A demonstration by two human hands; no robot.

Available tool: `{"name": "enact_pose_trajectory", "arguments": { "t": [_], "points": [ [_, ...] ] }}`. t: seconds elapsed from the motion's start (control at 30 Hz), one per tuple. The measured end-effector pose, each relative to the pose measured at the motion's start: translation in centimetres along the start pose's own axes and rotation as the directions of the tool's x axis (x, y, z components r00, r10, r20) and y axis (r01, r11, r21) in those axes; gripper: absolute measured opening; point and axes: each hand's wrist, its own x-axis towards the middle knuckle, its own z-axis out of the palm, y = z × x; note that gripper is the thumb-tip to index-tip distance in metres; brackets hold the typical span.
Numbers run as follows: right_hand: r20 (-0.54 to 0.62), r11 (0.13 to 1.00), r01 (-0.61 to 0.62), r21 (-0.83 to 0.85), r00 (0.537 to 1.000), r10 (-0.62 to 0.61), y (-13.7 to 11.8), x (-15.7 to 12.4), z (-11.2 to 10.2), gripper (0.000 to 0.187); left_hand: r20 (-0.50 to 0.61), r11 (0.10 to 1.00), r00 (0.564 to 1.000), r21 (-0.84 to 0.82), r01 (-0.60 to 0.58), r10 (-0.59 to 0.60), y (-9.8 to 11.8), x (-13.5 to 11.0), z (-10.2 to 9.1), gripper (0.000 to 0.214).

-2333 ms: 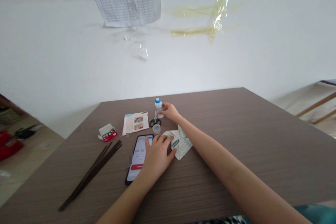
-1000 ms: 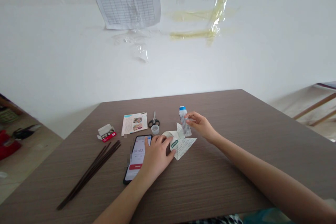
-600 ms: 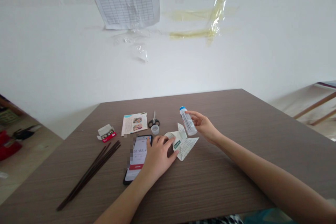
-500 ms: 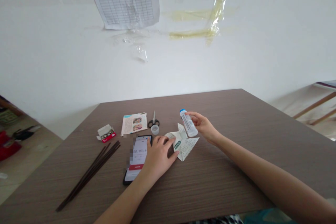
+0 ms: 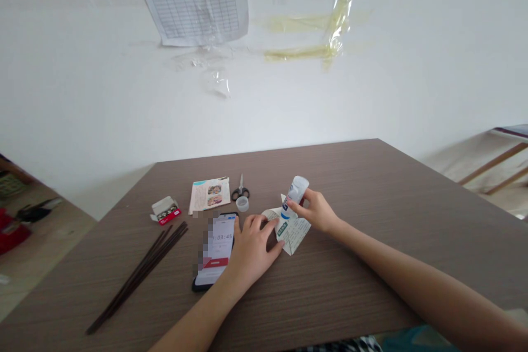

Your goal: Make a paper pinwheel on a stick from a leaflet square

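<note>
My right hand (image 5: 318,210) grips a white glue stick (image 5: 294,194) with a blue end. It is tilted, its blue end down against a folded piece of printed paper (image 5: 293,235). A small green label with pale lettering shows on the paper. My left hand (image 5: 253,243) lies with fingers spread, its thumb and fingertips on the paper's left side. Beside that hand is a phone (image 5: 216,250) with a timer on its screen. A translucent round cap (image 5: 242,204) sits just beyond the left hand, close to black-handled scissors (image 5: 240,191).
Several thin dark sticks (image 5: 138,278) lie on the left of the brown table (image 5: 371,187). Behind them is an open red-and-white box (image 5: 165,210) with small items inside. A printed booklet or sheet (image 5: 209,196) lies left of the scissors. A wall stands behind the table.
My right hand has turned the glue stick over, so its blue end now points down at the paper. My left hand stays nearly in place on the paper.
</note>
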Motion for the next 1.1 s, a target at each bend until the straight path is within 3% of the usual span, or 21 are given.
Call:
{"name": "enact_pose_trajectory", "arguments": {
  "t": [0.13, 0.33, 0.6, 0.93, 1.1],
  "points": [
    [-0.023, 0.986, 0.042, -0.159, 0.999, -0.047, 0.2, 0.0, 0.3, 0.042, 0.003, 1.000, 1.000, 0.006, -0.007, 0.007, -0.1, 0.0, 0.0, 0.056],
    [-0.010, 0.973, 0.155, -0.174, 0.987, -0.159, 0.6, 0.2, 0.7, 0.055, -0.029, 1.000, 0.999, -0.002, -0.030, 0.030, -0.5, -0.1, 0.5, 0.054],
    [0.043, 0.957, 0.196, -0.212, 0.981, -0.191, 0.4, -0.3, 1.7, 0.050, -0.023, 1.000, 1.000, 0.001, -0.011, 0.011, -0.1, 0.0, 0.0, 0.052],
    [0.017, 0.964, 0.143, -0.225, 0.990, -0.143, 0.9, -0.4, 1.0, 0.047, 0.008, 1.000, 1.000, 0.009, 0.001, -0.001, 0.2, -0.1, -0.5, 0.054],
    [-0.056, 1.000, -0.006, 0.020, 0.998, 0.007, 1.1, -0.5, 0.5, 0.056, 0.000, 1.000, 1.000, -0.002, -0.006, 0.006, 0.0, -0.2, -0.3, 0.055]
  ]
}}
